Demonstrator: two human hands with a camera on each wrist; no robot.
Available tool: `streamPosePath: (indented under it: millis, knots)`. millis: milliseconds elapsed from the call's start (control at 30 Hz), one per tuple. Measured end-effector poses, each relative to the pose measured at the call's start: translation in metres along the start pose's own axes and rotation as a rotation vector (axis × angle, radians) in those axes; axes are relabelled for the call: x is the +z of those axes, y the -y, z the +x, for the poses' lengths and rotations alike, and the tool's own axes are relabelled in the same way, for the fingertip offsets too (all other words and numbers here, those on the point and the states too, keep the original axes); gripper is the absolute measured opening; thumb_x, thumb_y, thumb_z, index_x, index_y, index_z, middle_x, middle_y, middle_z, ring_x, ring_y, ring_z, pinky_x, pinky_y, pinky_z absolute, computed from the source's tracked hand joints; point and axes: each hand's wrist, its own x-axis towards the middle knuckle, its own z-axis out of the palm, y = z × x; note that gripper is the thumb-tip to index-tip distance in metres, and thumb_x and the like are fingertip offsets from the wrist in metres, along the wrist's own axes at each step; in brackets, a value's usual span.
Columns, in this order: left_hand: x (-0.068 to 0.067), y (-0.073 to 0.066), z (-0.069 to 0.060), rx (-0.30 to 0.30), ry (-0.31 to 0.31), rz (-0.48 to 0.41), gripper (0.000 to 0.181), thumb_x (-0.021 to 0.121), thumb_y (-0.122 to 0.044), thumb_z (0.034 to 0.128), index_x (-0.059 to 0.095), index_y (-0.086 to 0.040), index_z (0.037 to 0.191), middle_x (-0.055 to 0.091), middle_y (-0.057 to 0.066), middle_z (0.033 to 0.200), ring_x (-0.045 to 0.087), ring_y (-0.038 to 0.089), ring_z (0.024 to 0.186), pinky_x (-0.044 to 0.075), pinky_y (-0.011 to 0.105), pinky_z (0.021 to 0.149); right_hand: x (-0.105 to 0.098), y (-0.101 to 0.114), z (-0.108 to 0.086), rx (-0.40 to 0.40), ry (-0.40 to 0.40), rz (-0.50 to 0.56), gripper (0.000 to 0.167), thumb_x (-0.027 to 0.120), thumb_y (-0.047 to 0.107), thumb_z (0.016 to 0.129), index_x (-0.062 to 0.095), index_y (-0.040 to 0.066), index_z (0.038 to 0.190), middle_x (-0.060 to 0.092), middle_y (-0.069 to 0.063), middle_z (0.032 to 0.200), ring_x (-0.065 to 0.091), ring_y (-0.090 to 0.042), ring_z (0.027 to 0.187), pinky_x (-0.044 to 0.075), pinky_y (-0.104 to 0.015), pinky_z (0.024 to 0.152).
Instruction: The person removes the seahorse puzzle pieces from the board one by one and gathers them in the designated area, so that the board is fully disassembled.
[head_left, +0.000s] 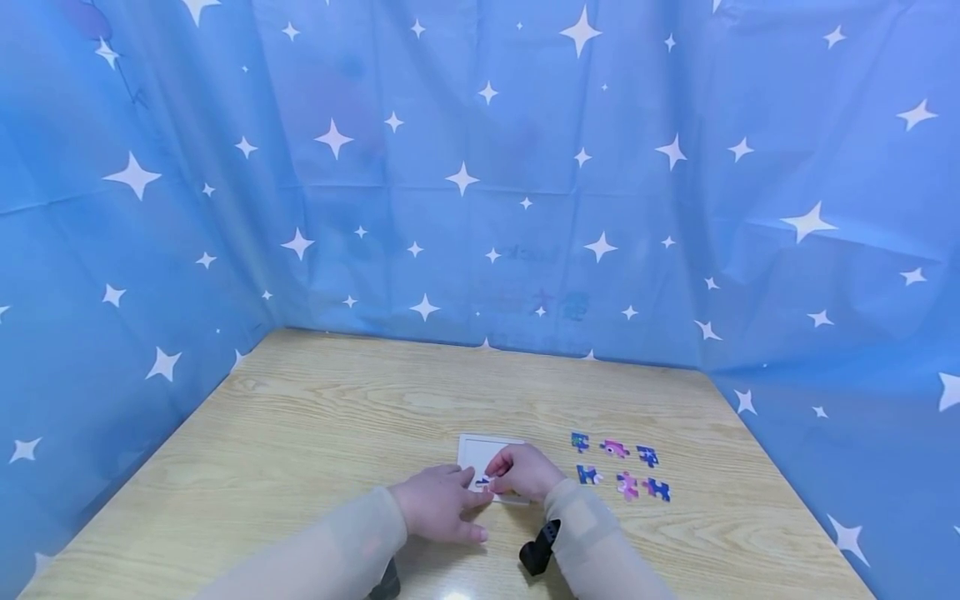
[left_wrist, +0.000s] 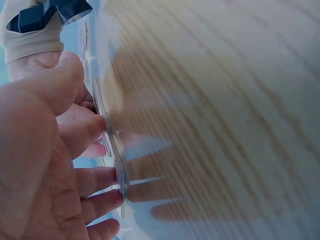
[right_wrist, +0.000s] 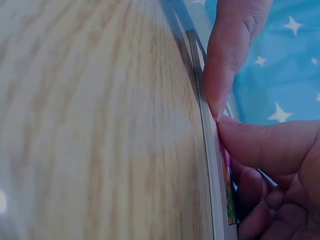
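A small white puzzle tray [head_left: 472, 451] lies flat between both hands. My left hand [head_left: 445, 503] rests at its left and front edge, fingers mostly extended; in the left wrist view its fingertips [left_wrist: 115, 196] touch the tray edge. My right hand [head_left: 527, 472] is bent over the tray, its thumb and index finger pinching a small blue and pink puzzle piece [head_left: 482, 482] near the front left. The right wrist view shows a left fingertip meeting the right thumb at the tray's edge, with a colourful piece [right_wrist: 229, 200] lying in the tray. Fingers hide much of the pinched piece.
Several loose pieces lie in two rows right of the tray, among them a pink piece [head_left: 615, 448] and a dark blue piece [head_left: 657, 489]. A wooden table [head_left: 337, 392] carries everything. A blue starry curtain [head_left: 465, 217] hangs behind and at the sides.
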Motion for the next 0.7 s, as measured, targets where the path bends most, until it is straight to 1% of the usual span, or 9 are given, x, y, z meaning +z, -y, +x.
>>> streamPosePath:
  millis: [233, 367, 533, 700]
  knots:
    - [0.0025, 0.0011, 0.0001, 0.008, -0.013, 0.016, 0.063, 0.047, -0.068, 0.0879, 0.047, -0.035, 0.142, 0.039, 0.011, 0.150, 0.037, 0.032, 0.136, 0.032, 0.044, 0.110, 0.0019, 0.0024, 0.0001, 0.010, -0.016, 0.008, 0.015, 0.076, 0.000, 0.076, 0.070, 0.005, 0.089, 0.063, 0.001, 0.084, 0.055, -0.016, 0.079, 0.044, -0.031, 0.071]
    - [0.0030, 0.0007, 0.0001, -0.002, -0.020, 0.022, 0.064, 0.048, -0.068, 0.0876, 0.047, -0.035, 0.142, 0.040, 0.011, 0.149, 0.037, 0.032, 0.136, 0.033, 0.044, 0.110, 0.0027, 0.0039, -0.0004, 0.010, -0.020, 0.021, 0.015, 0.076, 0.000, 0.076, 0.070, 0.004, 0.088, 0.063, 0.000, 0.082, 0.055, -0.015, 0.078, 0.045, -0.030, 0.071]
    - [0.0027, 0.0006, -0.0003, -0.004, -0.017, 0.005, 0.064, 0.049, -0.068, 0.0875, 0.047, -0.035, 0.142, 0.040, 0.011, 0.149, 0.036, 0.031, 0.137, 0.032, 0.043, 0.111, 0.0027, 0.0045, -0.0004, -0.001, -0.018, -0.007, 0.013, 0.077, 0.001, 0.076, 0.070, 0.005, 0.087, 0.062, 0.001, 0.081, 0.055, -0.014, 0.077, 0.045, -0.030, 0.071]
    - [0.0022, 0.0020, -0.0003, 0.015, -0.026, 0.006, 0.062, 0.050, -0.067, 0.0875, 0.048, -0.036, 0.141, 0.041, 0.012, 0.149, 0.037, 0.032, 0.136, 0.032, 0.043, 0.111, 0.0018, 0.0058, -0.0005, -0.008, -0.008, -0.018, 0.013, 0.076, 0.002, 0.077, 0.069, 0.004, 0.087, 0.061, 0.000, 0.080, 0.053, -0.015, 0.076, 0.044, -0.030, 0.069]
